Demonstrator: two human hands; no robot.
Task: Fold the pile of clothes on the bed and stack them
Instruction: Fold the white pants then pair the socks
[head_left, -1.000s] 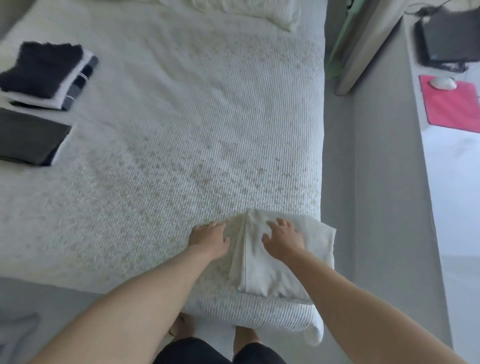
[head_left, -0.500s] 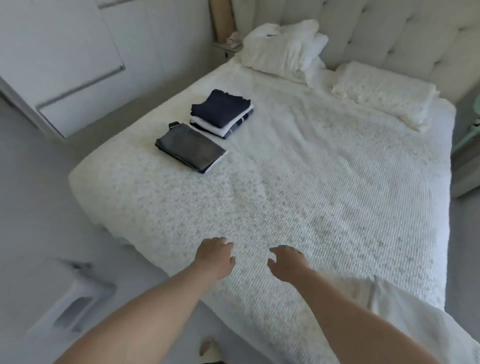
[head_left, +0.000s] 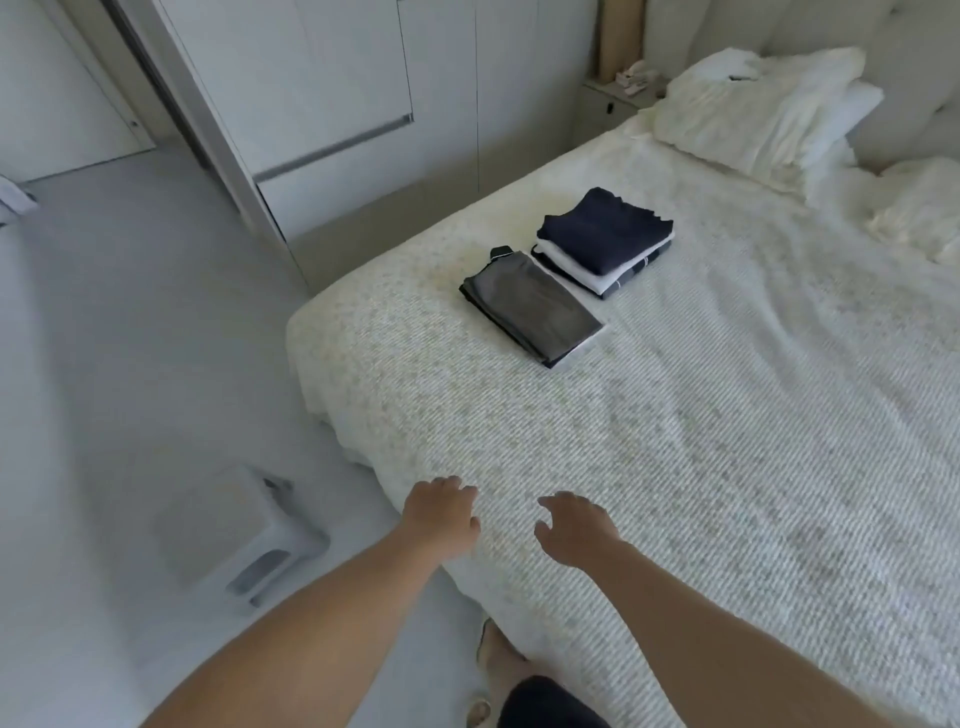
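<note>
On the white textured bed (head_left: 701, 441), a folded grey garment (head_left: 532, 309) lies flat beside a stack of folded clothes (head_left: 605, 244) with a navy piece on top and white and dark ones below. My left hand (head_left: 441, 512) hovers over the near edge of the bed with relaxed fingers, holding nothing. My right hand (head_left: 574, 527) is beside it, fingers loosely spread, also empty. Both are well short of the folded clothes. The folded white cloth is out of view.
White pillows (head_left: 763, 111) lie at the head of the bed. A white wardrobe (head_left: 332, 104) runs along the far side. A small white stool (head_left: 241, 535) stands on the floor left of the bed. My feet (head_left: 493, 654) show below.
My hands let go of the folded white cloth at the bed's right corner. The view swung left toward the folded stacks, and both empty hands now reach that way.
</note>
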